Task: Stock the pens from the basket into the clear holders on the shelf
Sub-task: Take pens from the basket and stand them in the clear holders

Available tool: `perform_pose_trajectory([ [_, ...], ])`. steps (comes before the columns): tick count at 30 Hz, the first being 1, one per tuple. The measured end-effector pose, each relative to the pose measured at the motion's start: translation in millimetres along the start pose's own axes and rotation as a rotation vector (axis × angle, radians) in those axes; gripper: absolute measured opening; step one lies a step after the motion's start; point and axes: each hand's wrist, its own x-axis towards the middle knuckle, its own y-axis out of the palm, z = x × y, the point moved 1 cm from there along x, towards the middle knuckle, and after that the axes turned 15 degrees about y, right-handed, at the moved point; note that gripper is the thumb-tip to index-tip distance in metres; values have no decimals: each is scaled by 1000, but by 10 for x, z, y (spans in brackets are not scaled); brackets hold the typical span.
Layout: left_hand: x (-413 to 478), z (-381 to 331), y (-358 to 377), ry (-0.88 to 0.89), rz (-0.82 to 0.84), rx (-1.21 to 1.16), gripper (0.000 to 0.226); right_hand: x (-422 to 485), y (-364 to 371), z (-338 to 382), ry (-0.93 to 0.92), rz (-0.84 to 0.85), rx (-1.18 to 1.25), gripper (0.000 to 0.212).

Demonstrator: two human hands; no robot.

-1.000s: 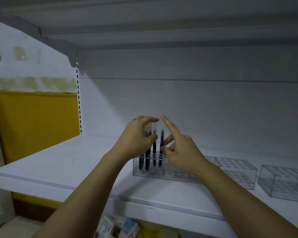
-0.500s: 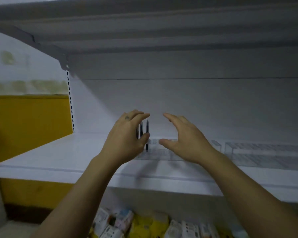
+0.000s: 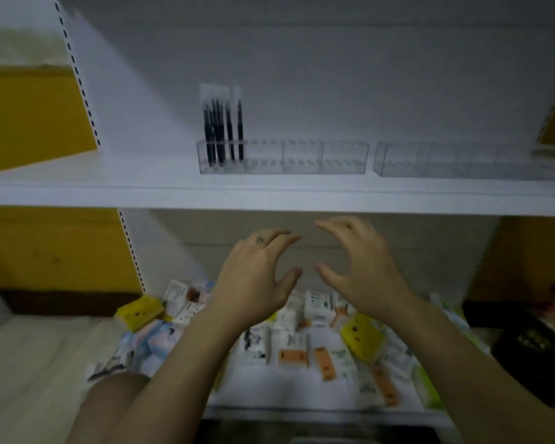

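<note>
Head view | left hand [image 3: 253, 283], right hand [image 3: 362, 274] empty, fingers loosely spread, below shelf [image 3: 77, 190] | pens [image 3: 223, 133] upright in clear holder [image 3: 302, 157], left end | step: between batches | next: probably fetch more pens, basket not visible

The pens [image 3: 223, 133] in the upper middle of the frame are black with pale, see-through tops. The left holder [image 3: 302, 158] and right holder [image 3: 462, 161] are colourless and clear, with faint grey dotted rows. The shelf [image 3: 109, 193] is white, its back panel [image 3: 334, 75] a dim grey-white. At upper left a white upright [image 3: 77, 75] carries a dashed line of black slots. The wall [image 3: 29, 116] is mustard yellow over a dark brown skirting [image 3: 61, 301]. At the bottom, small boxes [image 3: 318, 347] are white, yellow and orange. The left hand [image 3: 253, 280] bears a small dark mark on one knuckle.
</note>
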Motion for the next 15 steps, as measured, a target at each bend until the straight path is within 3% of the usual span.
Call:
perform_pose_trajectory([
  [10,-794,-284,1489,-196,415,-256,57,-1052,1031,-1055,367,504,-221,68],
  [15,-1267,-395,2115,-318,552,-383,57,-1628,1511,-1471,575,727,-163,69],
])
